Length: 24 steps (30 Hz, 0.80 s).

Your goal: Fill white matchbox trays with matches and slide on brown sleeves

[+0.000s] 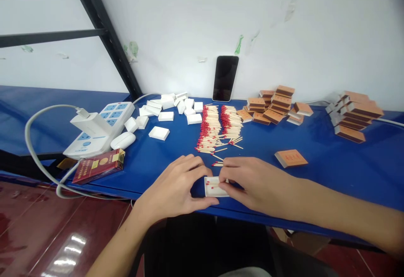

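Looked down at a big blue table (pixel 331 171) pushed up to a white wall (pixel 189 16). Saw a black frame (pixel 104 28) slanting down on the left. Found a white power strip (pixel 104 125) on the left side of the table, with a grey cable (pixel 31 142) looping off the edge. Had the left hand (pixel 176 188) and the right hand (pixel 255 184) down at the near edge, close together in the middle. Saw a long heap of matches (pixel 217 127) with red tips just behind the hands. Spotted brown boxes (pixel 274 104) stacked to the right of the heap, and a second pile (pixel 353 115) well apart, far right. Noticed white trays (pixel 167 108) scattered to the left of the heap. Saw a dark phone (pixel 225 78) leaning upright on the wall. Found a red packet (pixel 97 165) near the strip, and one brown box (pixel 291 158) lying alone beside the right hand. Held a small white tray (pixel 212 186) between both hands — left fingers curled round its left end with the thumb along the near side, right fingertips pinched shut on its right end. Saw a few matches lying inside the tray. Could not tell if the right fingers also gripped a match.
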### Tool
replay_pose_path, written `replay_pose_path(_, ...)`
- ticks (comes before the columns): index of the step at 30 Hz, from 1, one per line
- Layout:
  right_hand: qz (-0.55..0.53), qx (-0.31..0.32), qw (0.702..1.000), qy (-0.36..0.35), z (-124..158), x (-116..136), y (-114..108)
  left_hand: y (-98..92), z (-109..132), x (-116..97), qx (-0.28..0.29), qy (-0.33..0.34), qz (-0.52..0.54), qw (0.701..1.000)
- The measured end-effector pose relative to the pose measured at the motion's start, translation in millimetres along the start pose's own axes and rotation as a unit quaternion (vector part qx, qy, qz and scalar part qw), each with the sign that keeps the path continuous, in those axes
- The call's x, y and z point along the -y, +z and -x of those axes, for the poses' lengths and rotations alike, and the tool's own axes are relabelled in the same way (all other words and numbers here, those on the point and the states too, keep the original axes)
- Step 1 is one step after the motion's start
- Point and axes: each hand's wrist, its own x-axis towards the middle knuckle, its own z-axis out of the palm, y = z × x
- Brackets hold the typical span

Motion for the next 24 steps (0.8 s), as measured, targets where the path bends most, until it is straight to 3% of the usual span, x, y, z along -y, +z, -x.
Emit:
replay_pose_path(7,0.031,0.083,0.996,-0.012,-5,7,-5,0.2,1,2,0.004,0.006,-0.003,1.0)
replay_pose_path(11,0.047,0.062,0.997,-0.019,-7,7,-1,0.9,2,3,0.0,0.009,-0.002,1.0)
replay_pose_path(19,-0.028,0.019,0.999,0.013,0,3,7,1.7,4,4,-0.01,0.022,-0.007,1.0)
replay_pose_path(24,-0.091,0.05,0.994,-0.014,-1,3,-2,3.4,6,6,-0.028,0.038,-0.011,0.999)
